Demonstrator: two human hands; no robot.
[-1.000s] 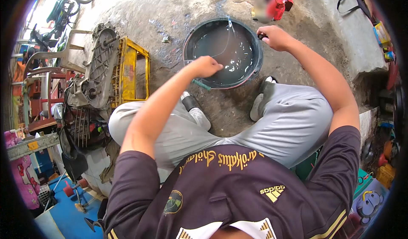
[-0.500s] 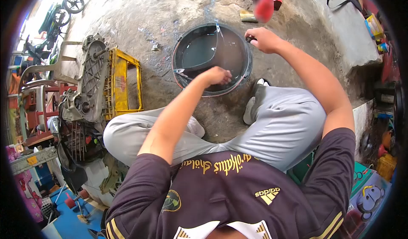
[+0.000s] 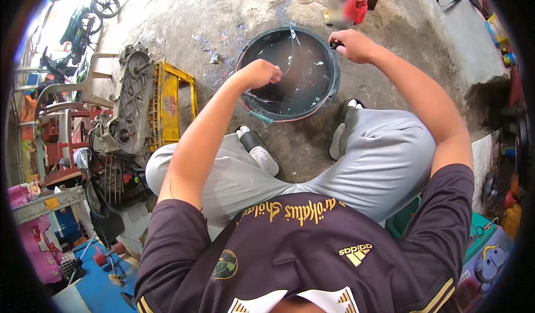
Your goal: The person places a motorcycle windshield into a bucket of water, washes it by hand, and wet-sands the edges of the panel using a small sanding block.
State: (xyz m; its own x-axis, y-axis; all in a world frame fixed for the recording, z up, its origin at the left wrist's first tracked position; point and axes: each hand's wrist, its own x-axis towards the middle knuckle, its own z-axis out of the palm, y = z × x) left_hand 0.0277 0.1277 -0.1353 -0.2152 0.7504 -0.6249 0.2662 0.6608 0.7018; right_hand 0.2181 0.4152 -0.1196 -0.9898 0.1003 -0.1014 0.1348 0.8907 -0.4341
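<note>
Grey stained concrete floor (image 3: 234,18) runs under & all round the round black plastic tub; nearest the camera, on the tub's near side, is the person's black short-sleeved shirt w/ gold lettering (image 3: 312,246), then light-grey cloth trousers (image 3: 379,151), knees wide apart betw. shirt & tub. The tub (image 3: 334,71) itself sits on the floor past the feet, w/ murky greyish water (image 3: 304,90) inside. Well L of tub: long grey metal engine casing (image 3: 129,84), upright-ish; betw. it & tub, a yellow slatted crate (image 3: 167,101). Beyond tub, far R: bright-red item (image 3: 361,1), partly blurred, can't ID. L hand (image 3: 261,73) is over tub's L part, above the water, fingers curled; can't tell if they grip anything. R hand (image 3: 354,45) is just beside tub's far-R rim, fingers closed round a small black object (image 3: 335,44), mostly hidden, so can't ID either. Green tube-shaped grip (image 3: 261,116) is at tub's near-L outer edge. Thin pale strand (image 3: 291,54) drops from tub's far rim over the water twd L fingertips; contact unclear.
</note>
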